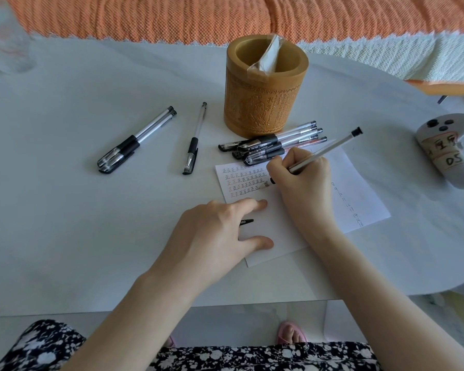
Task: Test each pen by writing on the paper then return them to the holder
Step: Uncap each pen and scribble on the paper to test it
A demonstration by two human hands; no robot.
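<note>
On the near half of the paper (364, 194), the right hand (303, 180) grips a clear-barrelled pen (324, 151) in a writing pinch. Thumb and forefinger are curled low on the barrel, and the tip sits at the end of one of the lower rows of marks. The left hand (212, 231) lies open with fingers straight, forefinger and thumb pressing the sheet flat near its left edge. A black pen cap (246, 222) pokes out from under that palm (whether it is held or merely lying there, I cannot tell).

To do this step well, the left hand should bear down enough that the sheet cannot slide. The stroke should be short and even, placed beside the last mark, so a faint or skipping line shows at once. The cap looks likely to be this pen's and should stay within reach.

Beyond the paper's far edge lies a heap of capped pens (273, 145), overlapping that edge and lying just in front of the carved bamboo holder (267, 103) toward the table's far edge. The holder has only a clear wrapper in it. Left of the holder lies a single pen (194, 139), then a pair of pens (137, 139) toward the left side of the table (65, 210). No pen stands in the holder, so returning them all is likely still to come.
</note>
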